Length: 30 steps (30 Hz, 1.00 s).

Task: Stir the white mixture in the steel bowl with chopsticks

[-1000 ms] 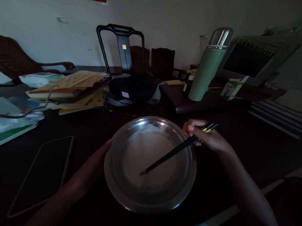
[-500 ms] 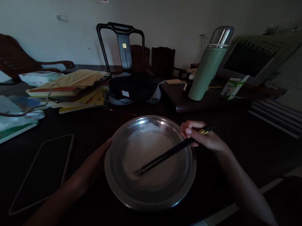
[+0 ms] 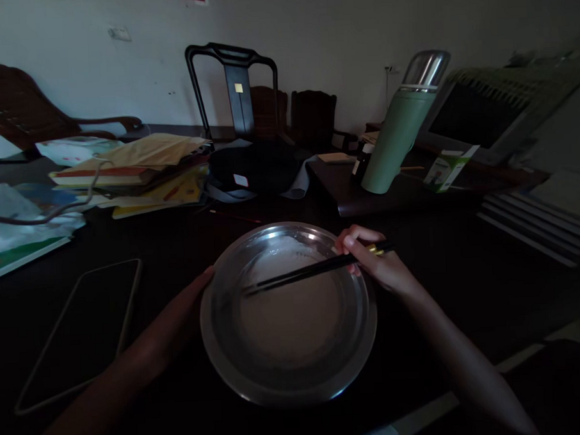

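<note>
Stirring goes on: right hand [image 3: 376,265] grips the chopsticks [image 3: 311,272], whose tips have swung from the near-centre of the pale batter [image 3: 294,310] up to its far-left side, shafts now lying flatter across the metal bowl [image 3: 218,336]. Left hand [image 3: 179,318] presses the bowl's left rim w/ fingers flat, not clasped. Bowl sits mid-table, near the front edge. Phone [image 3: 78,332] lies well left; flask [image 3: 396,129] and books [image 3: 124,170] are further back, so plenty of elbow room.

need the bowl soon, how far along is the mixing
Done: pale mixture already lies in the metal bowl. In hand: right hand holds black chopsticks, tips in the bowl; left hand touches the rim. Left: it looks pasty and uneven, though the dim light hides detail.
</note>
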### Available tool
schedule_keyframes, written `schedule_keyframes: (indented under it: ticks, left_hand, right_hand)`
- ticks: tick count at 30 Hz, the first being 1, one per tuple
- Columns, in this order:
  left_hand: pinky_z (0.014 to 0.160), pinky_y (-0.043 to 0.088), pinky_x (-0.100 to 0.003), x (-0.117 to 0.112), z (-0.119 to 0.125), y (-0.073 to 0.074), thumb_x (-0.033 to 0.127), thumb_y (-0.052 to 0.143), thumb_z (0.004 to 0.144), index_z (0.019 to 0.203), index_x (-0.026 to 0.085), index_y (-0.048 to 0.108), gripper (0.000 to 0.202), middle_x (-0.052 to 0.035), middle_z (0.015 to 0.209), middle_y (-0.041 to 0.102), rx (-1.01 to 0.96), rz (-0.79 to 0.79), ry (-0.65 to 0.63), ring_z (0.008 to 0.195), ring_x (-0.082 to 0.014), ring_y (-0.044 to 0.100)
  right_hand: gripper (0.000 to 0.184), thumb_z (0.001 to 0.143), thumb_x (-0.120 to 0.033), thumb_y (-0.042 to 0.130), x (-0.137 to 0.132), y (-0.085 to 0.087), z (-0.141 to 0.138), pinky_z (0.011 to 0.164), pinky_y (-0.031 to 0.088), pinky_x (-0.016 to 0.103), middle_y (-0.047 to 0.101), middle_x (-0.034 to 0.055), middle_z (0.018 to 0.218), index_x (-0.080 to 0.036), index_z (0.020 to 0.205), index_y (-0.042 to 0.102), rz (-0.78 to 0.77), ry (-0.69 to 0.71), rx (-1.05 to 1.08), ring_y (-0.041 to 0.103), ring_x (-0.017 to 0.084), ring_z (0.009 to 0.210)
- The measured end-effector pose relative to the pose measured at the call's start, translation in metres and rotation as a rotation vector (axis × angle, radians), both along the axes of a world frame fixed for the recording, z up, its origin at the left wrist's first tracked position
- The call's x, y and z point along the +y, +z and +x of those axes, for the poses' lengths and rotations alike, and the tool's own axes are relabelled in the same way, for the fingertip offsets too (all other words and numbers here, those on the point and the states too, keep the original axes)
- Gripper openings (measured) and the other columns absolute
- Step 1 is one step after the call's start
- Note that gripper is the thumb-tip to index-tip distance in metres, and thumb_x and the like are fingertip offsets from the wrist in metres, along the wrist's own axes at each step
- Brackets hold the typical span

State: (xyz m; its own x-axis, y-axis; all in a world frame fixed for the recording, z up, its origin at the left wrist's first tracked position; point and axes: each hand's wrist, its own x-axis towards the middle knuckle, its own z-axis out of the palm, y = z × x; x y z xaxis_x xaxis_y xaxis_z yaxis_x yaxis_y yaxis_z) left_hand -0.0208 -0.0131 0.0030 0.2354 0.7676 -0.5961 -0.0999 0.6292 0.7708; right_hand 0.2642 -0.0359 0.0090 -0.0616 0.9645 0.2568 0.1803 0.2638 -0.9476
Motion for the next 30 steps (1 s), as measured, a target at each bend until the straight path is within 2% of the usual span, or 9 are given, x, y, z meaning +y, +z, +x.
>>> schedule_keyframes:
  ticks: [4, 7, 11, 14, 16, 20, 23, 27, 30]
  left_hand:
    - [0.058, 0.05, -0.019, -0.001, 0.004, 0.005, 0.053, 0.066, 0.069, 0.129, 0.028, 0.048, 0.067, 0.0091, 0.071, 0.071, -0.02, 0.011, 0.058, 0.068, -0.0138, 0.066]
    - [0.055, 0.05, -0.02, 0.001, 0.003, 0.002, 0.05, 0.071, 0.065, 0.14, 0.027, 0.029, 0.088, 0.0114, 0.066, 0.07, 0.021, -0.075, 0.155, 0.06, -0.0136, 0.065]
    - [0.056, 0.05, -0.018, 0.002, 0.0, -0.004, 0.051, 0.072, 0.064, 0.126, 0.027, 0.05, 0.071, 0.0093, 0.068, 0.071, 0.043, -0.073, 0.153, 0.062, -0.0129, 0.065]
    - [0.058, 0.049, -0.014, 0.002, 0.0, -0.005, 0.052, 0.071, 0.064, 0.106, 0.029, 0.062, 0.048, 0.0105, 0.072, 0.072, -0.01, -0.028, 0.115, 0.068, -0.0101, 0.065]
    - [0.058, 0.049, -0.014, 0.001, 0.0, -0.005, 0.052, 0.07, 0.065, 0.104, 0.029, 0.063, 0.046, 0.011, 0.072, 0.072, -0.02, -0.015, 0.093, 0.068, -0.0098, 0.066]
    - [0.063, 0.051, -0.019, 0.002, 0.0, -0.005, 0.055, 0.065, 0.069, 0.121, 0.024, 0.053, 0.062, 0.0067, 0.077, 0.073, 0.041, -0.015, 0.055, 0.069, -0.0137, 0.067]
    - [0.064, 0.052, -0.021, 0.003, -0.001, -0.006, 0.055, 0.064, 0.07, 0.126, 0.022, 0.048, 0.067, 0.0046, 0.078, 0.073, 0.043, -0.021, 0.051, 0.072, -0.0151, 0.067]
    - [0.064, 0.052, -0.022, 0.004, -0.001, -0.007, 0.057, 0.063, 0.07, 0.119, 0.021, 0.054, 0.061, 0.0025, 0.075, 0.073, 0.042, -0.025, 0.051, 0.069, -0.0164, 0.067]
    - [0.064, 0.052, -0.021, 0.003, -0.001, -0.007, 0.055, 0.064, 0.07, 0.108, 0.023, 0.06, 0.05, 0.0036, 0.078, 0.073, 0.029, -0.023, 0.054, 0.07, -0.0155, 0.067]
  right_hand:
    - [0.038, 0.083, -0.05, 0.055, -0.004, 0.004, 0.005, 0.036, 0.03, 0.018, 0.05, -0.0038, 0.054, -0.018, 0.064, 0.052, -0.041, 0.116, -0.006, 0.043, 0.005, 0.039]
    - [0.037, 0.084, -0.048, 0.054, -0.003, 0.009, 0.01, 0.037, 0.03, 0.018, 0.048, -0.0044, 0.051, -0.018, 0.062, 0.051, -0.023, 0.027, -0.041, 0.042, 0.006, 0.039]
    - [0.037, 0.085, -0.045, 0.054, 0.002, 0.009, 0.011, 0.04, 0.034, 0.019, 0.049, -0.0046, 0.048, -0.018, 0.061, 0.05, 0.043, -0.156, -0.064, 0.043, 0.006, 0.041]
    - [0.037, 0.085, -0.046, 0.054, 0.003, 0.007, 0.009, 0.041, 0.035, 0.019, 0.05, -0.0043, 0.05, -0.018, 0.061, 0.05, 0.052, -0.129, -0.055, 0.044, 0.006, 0.042]
    - [0.037, 0.083, -0.048, 0.056, 0.001, 0.006, 0.008, 0.04, 0.035, 0.018, 0.051, -0.0035, 0.054, -0.018, 0.062, 0.051, 0.012, -0.021, -0.055, 0.044, 0.006, 0.042]
    - [0.038, 0.083, -0.049, 0.055, -0.007, 0.012, 0.016, 0.036, 0.028, 0.018, 0.05, -0.0028, 0.057, -0.017, 0.063, 0.054, -0.07, 0.129, -0.076, 0.04, 0.005, 0.04]
    - [0.039, 0.083, -0.048, 0.055, -0.008, 0.019, 0.026, 0.035, 0.023, 0.018, 0.048, -0.003, 0.055, -0.016, 0.062, 0.053, -0.088, 0.043, -0.055, 0.037, 0.004, 0.039]
    - [0.039, 0.082, -0.047, 0.057, -0.002, 0.02, 0.029, 0.035, 0.025, 0.018, 0.046, -0.0037, 0.053, -0.017, 0.059, 0.05, -0.058, -0.109, -0.024, 0.035, 0.004, 0.039]
    - [0.038, 0.083, -0.046, 0.056, 0.0, 0.015, 0.026, 0.037, 0.029, 0.018, 0.047, -0.0035, 0.055, -0.018, 0.059, 0.048, -0.036, -0.092, 0.0, 0.038, 0.005, 0.041]
